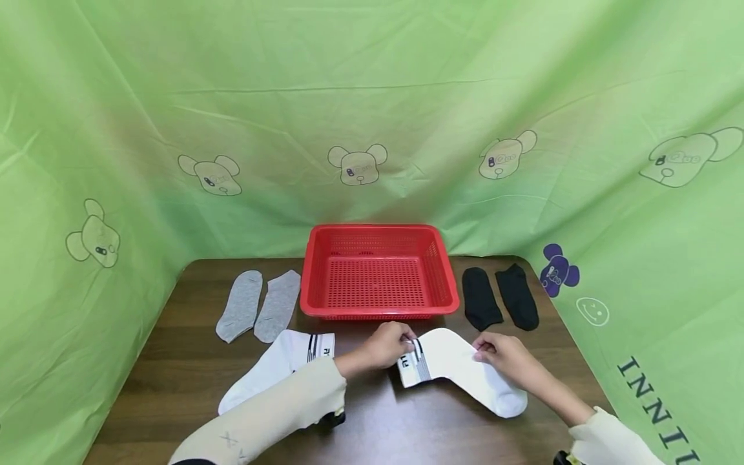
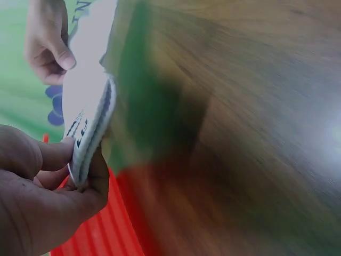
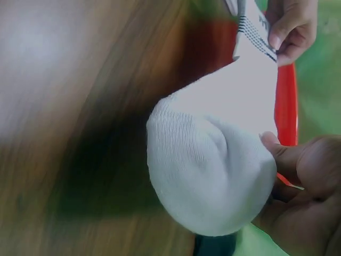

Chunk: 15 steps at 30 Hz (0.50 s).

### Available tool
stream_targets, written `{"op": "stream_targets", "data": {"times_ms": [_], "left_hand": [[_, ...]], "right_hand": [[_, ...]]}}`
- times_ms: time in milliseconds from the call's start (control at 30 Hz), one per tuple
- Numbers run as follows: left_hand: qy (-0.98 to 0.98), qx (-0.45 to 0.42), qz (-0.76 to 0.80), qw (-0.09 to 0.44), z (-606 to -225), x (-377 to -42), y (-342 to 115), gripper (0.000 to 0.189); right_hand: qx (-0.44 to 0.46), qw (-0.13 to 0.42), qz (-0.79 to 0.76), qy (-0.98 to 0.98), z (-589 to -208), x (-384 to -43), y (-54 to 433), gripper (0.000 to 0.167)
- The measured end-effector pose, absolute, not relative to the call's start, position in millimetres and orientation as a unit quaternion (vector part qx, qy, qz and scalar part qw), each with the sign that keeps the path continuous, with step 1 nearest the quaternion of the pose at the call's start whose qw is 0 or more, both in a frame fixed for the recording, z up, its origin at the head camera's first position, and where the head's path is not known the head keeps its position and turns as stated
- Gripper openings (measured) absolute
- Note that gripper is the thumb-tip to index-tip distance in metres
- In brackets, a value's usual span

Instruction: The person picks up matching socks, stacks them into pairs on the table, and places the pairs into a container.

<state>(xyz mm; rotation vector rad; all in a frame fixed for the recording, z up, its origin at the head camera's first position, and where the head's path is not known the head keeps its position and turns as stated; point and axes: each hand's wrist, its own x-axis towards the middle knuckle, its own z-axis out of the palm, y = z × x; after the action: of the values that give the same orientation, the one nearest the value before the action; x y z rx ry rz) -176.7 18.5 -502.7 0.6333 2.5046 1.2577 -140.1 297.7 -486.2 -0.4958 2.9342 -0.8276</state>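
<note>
A white sock (image 1: pixel 459 361) with black stripes and lettering on its cuff stretches between both hands, in front of the basket. My left hand (image 1: pixel 388 345) pinches the cuff between thumb and fingers; the left wrist view shows the folded cuff edge (image 2: pixel 98 128) in that grip. Along the foot part, my right hand (image 1: pixel 504 355) pinches the upper edge, and the rounded toe (image 3: pixel 208 176) hangs toward the right wrist camera. A second white sock (image 1: pixel 270 365) with the same striped cuff lies at the left, partly hidden behind my left sleeve.
A red plastic basket (image 1: pixel 380 312) stands at the back of the brown wooden table (image 1: pixel 157 381). Two grey socks (image 1: pixel 241 303) lie side by side left of it, two black socks (image 1: pixel 481 297) right of it. A green printed curtain (image 1: pixel 372 116) surrounds the table.
</note>
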Motion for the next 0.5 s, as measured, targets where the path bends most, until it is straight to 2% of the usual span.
{"op": "stream_targets", "data": {"times_ms": [233,500], "left_hand": [[0.868,0.208,0.431,0.133,-512.3,-168.6,-26.7,0.009],[0.892,0.172,0.396,0.134,-520.2,-170.9,-63.2,0.010]], "right_hand": [[-0.186,0.061,-0.305,0.932,-491.5,-144.2,259.8,0.010],[-0.198,0.062,-0.329,0.921,-503.6,-159.1,219.3,0.011]]}}
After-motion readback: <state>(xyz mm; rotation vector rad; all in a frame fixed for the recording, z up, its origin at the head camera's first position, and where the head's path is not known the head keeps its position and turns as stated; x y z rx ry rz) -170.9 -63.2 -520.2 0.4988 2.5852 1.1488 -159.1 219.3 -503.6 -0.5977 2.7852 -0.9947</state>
